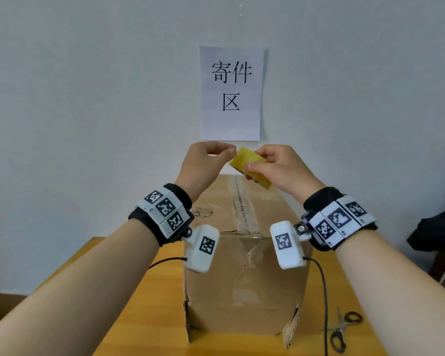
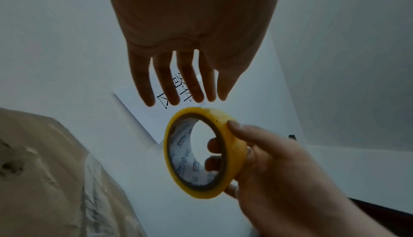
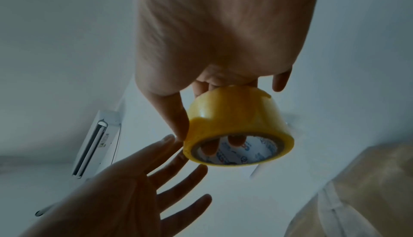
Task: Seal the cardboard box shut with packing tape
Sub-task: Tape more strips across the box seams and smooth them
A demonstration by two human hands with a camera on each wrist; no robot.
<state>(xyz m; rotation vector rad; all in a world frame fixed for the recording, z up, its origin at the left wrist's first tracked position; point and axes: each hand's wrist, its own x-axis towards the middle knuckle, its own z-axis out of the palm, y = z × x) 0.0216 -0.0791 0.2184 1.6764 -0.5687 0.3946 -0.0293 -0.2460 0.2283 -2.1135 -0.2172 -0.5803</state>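
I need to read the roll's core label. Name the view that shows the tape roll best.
Left wrist view: the tape roll faces the camera, printed core open, right hand gripping it. Right wrist view shows the outer band, core partly. Head view shows only a yellow edge between the hands.

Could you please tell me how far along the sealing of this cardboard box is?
Done: the cardboard box on the wooden table is closed, with clear tape on its top seam. In hand: the right hand grips the yellow tape roll; the left hand picks at its edge. Left: pulling, applying and cutting a strip; the scissors lie untouched.
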